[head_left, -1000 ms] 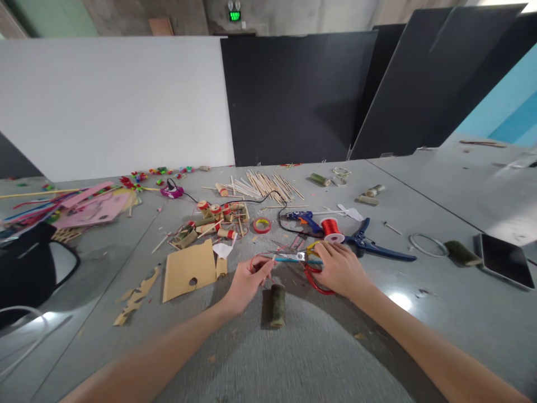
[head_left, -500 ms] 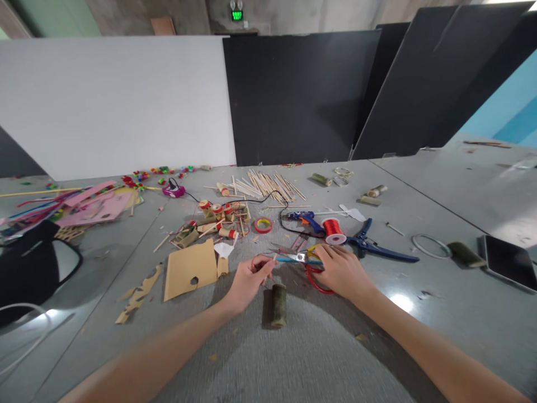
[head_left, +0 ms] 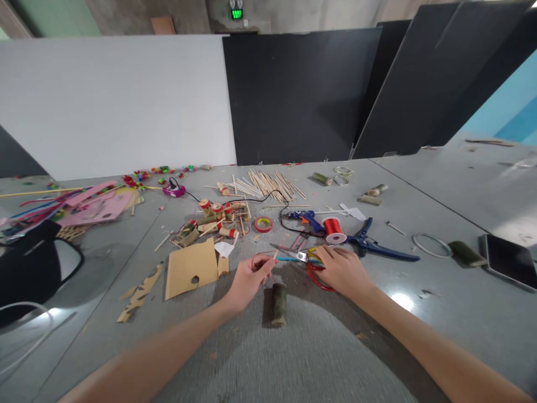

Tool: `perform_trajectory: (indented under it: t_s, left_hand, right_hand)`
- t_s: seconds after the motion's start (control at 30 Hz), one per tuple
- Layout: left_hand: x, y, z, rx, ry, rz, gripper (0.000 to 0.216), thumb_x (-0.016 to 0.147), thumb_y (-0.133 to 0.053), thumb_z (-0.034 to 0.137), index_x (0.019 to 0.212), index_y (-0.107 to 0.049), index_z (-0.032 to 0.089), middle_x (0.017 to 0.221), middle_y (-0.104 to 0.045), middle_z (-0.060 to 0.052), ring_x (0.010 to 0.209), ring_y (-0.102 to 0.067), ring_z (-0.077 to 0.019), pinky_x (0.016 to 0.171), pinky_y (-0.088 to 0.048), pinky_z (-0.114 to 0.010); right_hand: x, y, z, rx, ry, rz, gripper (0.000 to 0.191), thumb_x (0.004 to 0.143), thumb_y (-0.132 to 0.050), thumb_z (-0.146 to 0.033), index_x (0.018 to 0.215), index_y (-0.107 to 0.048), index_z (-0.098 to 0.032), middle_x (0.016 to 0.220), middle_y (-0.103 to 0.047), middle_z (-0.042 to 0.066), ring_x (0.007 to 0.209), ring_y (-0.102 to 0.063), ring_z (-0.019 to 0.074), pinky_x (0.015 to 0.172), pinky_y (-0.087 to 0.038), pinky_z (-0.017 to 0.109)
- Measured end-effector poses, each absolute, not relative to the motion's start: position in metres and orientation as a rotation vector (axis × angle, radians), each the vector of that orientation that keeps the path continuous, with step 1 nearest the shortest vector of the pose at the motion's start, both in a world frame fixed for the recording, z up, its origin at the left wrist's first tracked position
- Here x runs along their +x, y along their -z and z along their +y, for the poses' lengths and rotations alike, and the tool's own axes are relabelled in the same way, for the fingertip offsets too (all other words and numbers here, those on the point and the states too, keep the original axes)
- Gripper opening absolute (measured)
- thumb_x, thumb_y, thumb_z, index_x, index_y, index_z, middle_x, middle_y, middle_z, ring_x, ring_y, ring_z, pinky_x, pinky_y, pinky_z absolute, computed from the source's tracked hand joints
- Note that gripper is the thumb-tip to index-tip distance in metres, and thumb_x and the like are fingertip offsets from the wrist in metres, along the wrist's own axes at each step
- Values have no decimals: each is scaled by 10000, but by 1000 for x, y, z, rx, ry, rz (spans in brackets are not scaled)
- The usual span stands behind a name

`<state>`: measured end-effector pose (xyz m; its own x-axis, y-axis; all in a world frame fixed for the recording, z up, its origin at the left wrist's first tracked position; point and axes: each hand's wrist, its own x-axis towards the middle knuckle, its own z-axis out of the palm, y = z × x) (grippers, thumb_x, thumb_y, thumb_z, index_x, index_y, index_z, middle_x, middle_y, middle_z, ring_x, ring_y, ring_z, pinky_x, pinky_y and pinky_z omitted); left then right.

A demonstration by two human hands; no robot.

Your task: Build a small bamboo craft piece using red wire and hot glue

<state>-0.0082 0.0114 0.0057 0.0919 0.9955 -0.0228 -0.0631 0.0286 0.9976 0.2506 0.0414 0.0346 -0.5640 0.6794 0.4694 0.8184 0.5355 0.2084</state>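
Between the fingertips of my left hand [head_left: 250, 280] is the pale end of a small wooden stick [head_left: 275, 254], with thin red cord [head_left: 253, 261] looped at the fingers. My right hand [head_left: 344, 271] grips scissors [head_left: 302, 256] with one yellow and one red handle, their blades pointing left toward the left hand. A slim blue rod [head_left: 287, 259] runs beside the blades; its right end is hidden near the right hand. Just below the hands, a short green bamboo piece [head_left: 279, 305] rests on the table, and red cord hangs down toward its top.
Behind my hands lie red tape [head_left: 263, 225], a red wire spool [head_left: 334, 230], a blue glue gun [head_left: 306, 219], and dark blue pruning shears [head_left: 377, 246]. Cardboard [head_left: 191, 268] and small bamboo figures [head_left: 216, 215] are left; wooden sticks [head_left: 277, 184] lie farther back. A phone [head_left: 509, 260] is right.
The scissors have tilted very slightly, their red handle a touch lower and to the right. My left hand keeps its pinch in nearly the same place.
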Motion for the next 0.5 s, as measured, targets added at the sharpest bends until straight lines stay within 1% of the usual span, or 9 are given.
perform_trajectory:
  t_s: [0.13, 0.33, 0.4, 0.5]
  left_hand:
    - [-8, -4, 12, 1207, -1165, 1097, 353, 845, -693, 504, 850, -722, 152, 608, -549, 27, 512, -429, -78, 504, -326, -208]
    - [-8, -5, 12, 1184, -1176, 1094, 351, 842, -699, 497, 848, -713, 147, 619, -555, 25, 511, -436, -75, 498, -336, -207]
    - [-7, -6, 12, 1188, -1179, 1086, 346, 844, -700, 490, 860, -716, 145, 617, -546, 27, 511, -436, -74, 499, -338, -206]
    - [-7, -7, 12, 1189, -1184, 1084, 336, 841, -710, 478, 886, -722, 145, 621, -540, 30, 517, -443, -74, 511, -351, -208]
  right_hand:
    - [253, -32, 41, -1238, 557, -2426, 123, 862, -609, -293, 861, -616, -170, 748, -702, 69, 639, -646, 234, 614, -366, 317]
    - [269, -31, 52, -1264, 465, -2306, 208, 903, -585, -389, 860, -596, -185, 718, -693, 63, 636, -659, 230, 603, -377, 303]
    - [280, -36, 59, -1370, 412, -2187, 247, 913, -576, -443, 851, -586, -204, 710, -682, 56, 652, -658, 228, 594, -368, 295]
    - [303, -47, 72, -1680, 333, -1922, 338, 885, -591, -560, 851, -577, -225, 719, -673, 70, 646, -630, 248, 572, -330, 304]
